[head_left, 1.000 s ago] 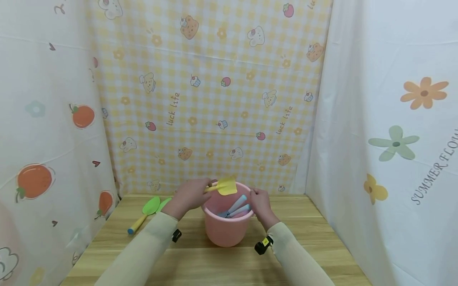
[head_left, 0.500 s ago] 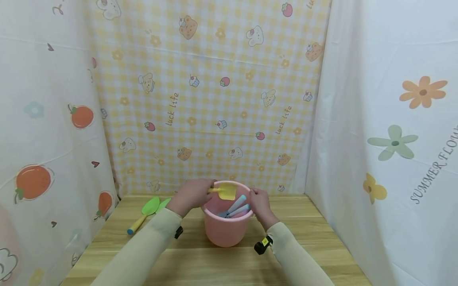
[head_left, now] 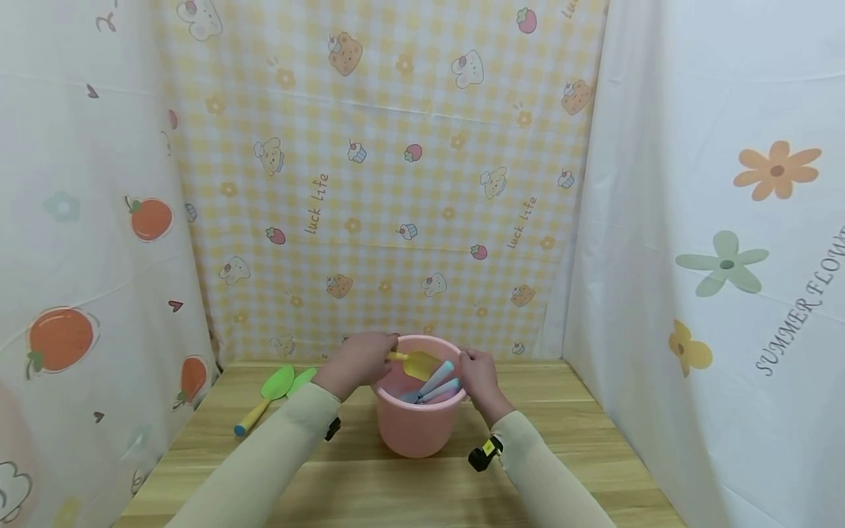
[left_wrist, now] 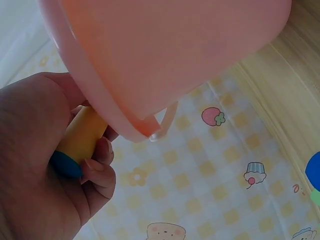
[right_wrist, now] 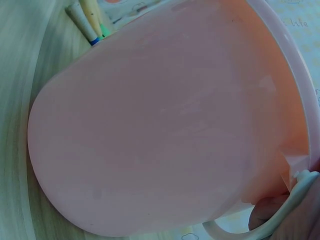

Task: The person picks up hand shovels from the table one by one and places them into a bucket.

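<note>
Shovel (head_left: pixel 419 365), one: yellow, thin flat blade, rounded handle with blue end cap; blade inside the bucket's mouth, below the rim. Left hand (head_left: pixel 359 361): fingers curled round the shovel's handle, just beside the rim. Bucket (head_left: pixel 417 425), one: smooth pink plastic, tapered, thick rolled rim, pale curved bail; upright on the table, midway between left and right edges, toward the far edge. Right hand (head_left: pixel 482 378): gripping the bucket's rim on its right side. Tools (head_left: pixel 436 378), two handles seen: pale, light-blue ends, leaning inside the bucket. Spades (head_left: pixel 277 382), two: green rounded blades, near the table's far left corner, one partly hidden by the left arm. Table (head_left: pixel 370 484): wood-grain planks. Backdrop (head_left: pixel 383 183): creased cloth, yellow-and-white check, beyond the far edge. Side curtains (head_left: pixel 634 220), two: white cloth, fruit and flower prints, along the left and right edges.
</note>
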{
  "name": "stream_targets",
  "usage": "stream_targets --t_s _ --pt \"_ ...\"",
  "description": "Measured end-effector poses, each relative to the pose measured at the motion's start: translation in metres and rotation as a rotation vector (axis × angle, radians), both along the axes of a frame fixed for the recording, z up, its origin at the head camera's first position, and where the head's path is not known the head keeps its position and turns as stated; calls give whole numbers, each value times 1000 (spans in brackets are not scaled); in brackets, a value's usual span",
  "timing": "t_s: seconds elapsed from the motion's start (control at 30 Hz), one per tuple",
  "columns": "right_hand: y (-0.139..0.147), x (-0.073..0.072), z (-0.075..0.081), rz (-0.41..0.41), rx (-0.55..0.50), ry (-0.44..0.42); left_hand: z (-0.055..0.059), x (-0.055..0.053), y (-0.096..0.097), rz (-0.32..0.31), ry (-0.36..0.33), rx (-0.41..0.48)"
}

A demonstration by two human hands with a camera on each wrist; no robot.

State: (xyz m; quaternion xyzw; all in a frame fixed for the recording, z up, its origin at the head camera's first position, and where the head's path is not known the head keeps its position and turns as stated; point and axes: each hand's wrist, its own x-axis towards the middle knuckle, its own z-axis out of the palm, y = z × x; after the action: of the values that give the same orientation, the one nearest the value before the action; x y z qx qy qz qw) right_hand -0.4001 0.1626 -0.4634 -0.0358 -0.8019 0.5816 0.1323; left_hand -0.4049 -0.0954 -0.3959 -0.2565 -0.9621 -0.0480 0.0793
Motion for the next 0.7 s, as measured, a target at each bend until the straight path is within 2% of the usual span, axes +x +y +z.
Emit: stream_targets --t_s 0.3,0.7 --pt "-2 1 2 -4 14 9 -11 -7 7 -10 54 -56" --pt "-2 -1 0 -18 8 9 -13 -7 19 16 11 -106"
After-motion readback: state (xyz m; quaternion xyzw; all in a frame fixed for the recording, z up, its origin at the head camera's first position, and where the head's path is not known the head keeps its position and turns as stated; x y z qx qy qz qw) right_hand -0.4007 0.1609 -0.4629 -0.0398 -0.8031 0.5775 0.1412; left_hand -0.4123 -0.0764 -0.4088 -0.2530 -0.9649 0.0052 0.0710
